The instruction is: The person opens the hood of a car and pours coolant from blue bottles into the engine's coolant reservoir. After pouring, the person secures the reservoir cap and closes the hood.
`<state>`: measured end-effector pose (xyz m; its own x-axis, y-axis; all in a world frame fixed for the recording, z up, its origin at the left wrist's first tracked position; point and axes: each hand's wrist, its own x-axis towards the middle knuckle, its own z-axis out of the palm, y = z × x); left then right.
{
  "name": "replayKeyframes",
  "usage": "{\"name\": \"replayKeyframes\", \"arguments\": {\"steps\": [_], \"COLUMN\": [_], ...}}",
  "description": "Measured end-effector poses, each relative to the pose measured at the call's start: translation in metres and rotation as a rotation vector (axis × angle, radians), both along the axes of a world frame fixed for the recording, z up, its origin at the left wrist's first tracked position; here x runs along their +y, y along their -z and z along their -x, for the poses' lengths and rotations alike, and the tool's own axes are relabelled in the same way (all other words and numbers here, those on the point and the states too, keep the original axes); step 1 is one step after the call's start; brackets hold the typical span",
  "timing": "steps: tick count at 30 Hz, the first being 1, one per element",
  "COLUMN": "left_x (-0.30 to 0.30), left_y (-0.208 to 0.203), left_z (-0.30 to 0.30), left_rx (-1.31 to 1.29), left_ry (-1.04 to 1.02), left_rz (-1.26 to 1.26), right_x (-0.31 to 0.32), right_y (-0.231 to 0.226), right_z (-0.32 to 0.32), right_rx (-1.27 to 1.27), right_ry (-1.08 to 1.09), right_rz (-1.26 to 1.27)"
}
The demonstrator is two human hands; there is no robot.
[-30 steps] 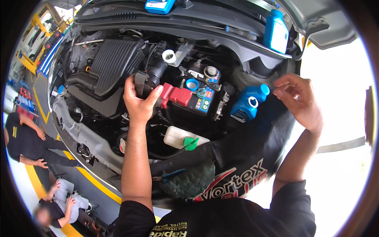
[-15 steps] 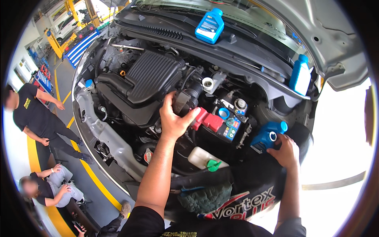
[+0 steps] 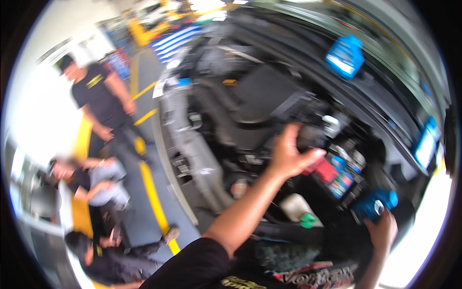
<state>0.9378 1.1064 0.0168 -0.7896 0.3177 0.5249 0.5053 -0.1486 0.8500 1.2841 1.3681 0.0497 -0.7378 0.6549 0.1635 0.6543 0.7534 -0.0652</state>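
Observation:
My left hand point(image 3: 288, 159) is closed round the black air intake duct point(image 3: 310, 136), thumb and fingers on either side of it. A red battery terminal cover point(image 3: 321, 170) lies beside my thumb, next to the battery point(image 3: 340, 187). At the right of the engine bay, my right hand point(image 3: 383, 229) grips a blue oil bottle point(image 3: 369, 203) near its handle. The bottle lies tilted, and motion blur softens its outline. A white filler neck point(image 3: 330, 124) stands open beyond the duct. The black engine cover point(image 3: 267, 89) is left of it.
Two more blue bottles stand by the windscreen, one bottle point(image 3: 345, 57) near the middle and another bottle point(image 3: 426, 144) at the right. A whitish reservoir point(image 3: 294, 208) with a green cap and a dark cloth point(image 3: 286, 255) are near me. Several people point(image 3: 103, 94) are at the left.
The view has swung left, so the whole scene shifts right and blurs. Both hands keep their places on the duct and the blue oil bottle. More of the people at the left shows.

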Motion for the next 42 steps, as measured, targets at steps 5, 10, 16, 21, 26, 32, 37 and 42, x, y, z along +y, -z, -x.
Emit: {"name": "replayKeyframes", "arguments": {"steps": [5, 10, 16, 21, 26, 32, 37, 42], "left_x": [-0.006, -0.002, 0.008, 0.008, 0.009, 0.006, 0.000, 0.008], "left_y": [0.003, 0.009, 0.021, 0.027, 0.032, 0.031, 0.029, 0.011], "left_z": [0.002, 0.005, 0.012, 0.014, 0.017, 0.017, 0.017, 0.012], "left_rx": [-0.099, -0.280, -0.663, -0.829, -0.873, -0.827, -0.803, -0.772], "left_ry": [0.005, 0.102, 0.372, 0.589, 0.687, 0.766, 0.771, 0.741], "left_rz": [-0.088, -0.201, -0.413, -0.675, -0.730, -0.816, -0.800, -0.711], "right_x": [0.067, 0.058, 0.018, 0.020, 0.029, 0.020, 0.008, 0.052], "right_y": [0.060, 0.037, -0.003, 0.000, 0.004, 0.003, 0.000, 0.038], "right_z": [-0.019, -0.008, 0.014, 0.007, -0.001, 0.005, 0.012, -0.021], "right_rx": [0.013, -0.176, -0.373, -0.290, -0.072, -0.159, -0.257, -0.084], "right_ry": [-0.075, -0.156, -0.092, -0.125, -0.185, -0.119, -0.021, -0.072], "right_rz": [0.021, -0.077, -0.049, -0.070, 0.060, 0.006, -0.020, 0.051]}}
